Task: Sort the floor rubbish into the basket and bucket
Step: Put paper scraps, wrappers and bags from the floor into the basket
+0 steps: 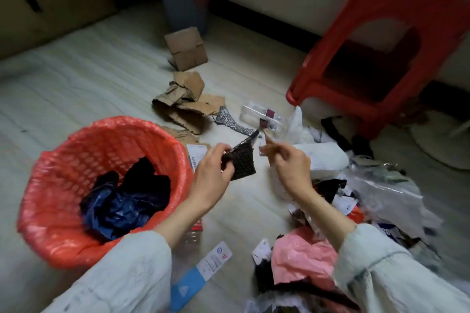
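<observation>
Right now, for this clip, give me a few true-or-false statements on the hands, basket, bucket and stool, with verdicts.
1. The left hand grips a dark dotted scrap. True.
2. The basket holds nothing. False: dark blue plastic lies in it.
3. The right hand pinches a small brown scrap. True.
4. The bucket lies tipped over. False: it stands upright by the wall.
5. The stool is blue. False: it is red.

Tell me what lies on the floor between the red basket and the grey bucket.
In the head view, torn brown cardboard pieces lie on the floor between the basket and the bucket.
</observation>
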{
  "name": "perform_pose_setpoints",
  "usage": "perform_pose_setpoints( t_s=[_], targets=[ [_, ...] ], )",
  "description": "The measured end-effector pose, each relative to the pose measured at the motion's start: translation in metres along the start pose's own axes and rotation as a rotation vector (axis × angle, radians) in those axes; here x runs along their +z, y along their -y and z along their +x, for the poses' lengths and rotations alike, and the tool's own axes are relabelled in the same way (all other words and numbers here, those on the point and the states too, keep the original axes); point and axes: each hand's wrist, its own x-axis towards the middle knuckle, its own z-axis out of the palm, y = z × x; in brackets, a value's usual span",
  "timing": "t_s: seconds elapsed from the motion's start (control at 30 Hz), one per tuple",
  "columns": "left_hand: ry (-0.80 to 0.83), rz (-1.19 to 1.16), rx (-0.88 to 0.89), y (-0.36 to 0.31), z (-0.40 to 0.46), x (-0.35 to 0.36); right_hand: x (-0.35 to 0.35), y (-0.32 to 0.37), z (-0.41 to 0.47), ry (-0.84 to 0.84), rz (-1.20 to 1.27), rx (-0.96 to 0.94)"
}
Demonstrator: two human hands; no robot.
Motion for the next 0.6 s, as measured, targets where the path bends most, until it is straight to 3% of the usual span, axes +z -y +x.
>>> perform_pose_setpoints(
  t_s=[0.1, 0.2, 0.33, 0.6],
  targets=[
    [-0.158, -0.054, 0.042, -0.033, 0.007, -0.046, -0.018, 0.050, -0.010, -0.019, 0.044, -0.025],
    [-0.289, -0.108, -0.030, -0.043, 0.002, -0.098, -0.021, 0.092, -0.022, -0.005, 0.131, -0.071],
    [-0.426, 0.013, -0.124, -0.035, -0.013, -0.164, -0.002, 0.143, -0.037, 0.094, 0.298, -0.072],
    [-0.516, 0.004, -0.389, 0.001, -0.050, -0.243, 0.082, 0.195, -0.065, 0.287, 0.311, -0.014]
  ],
)
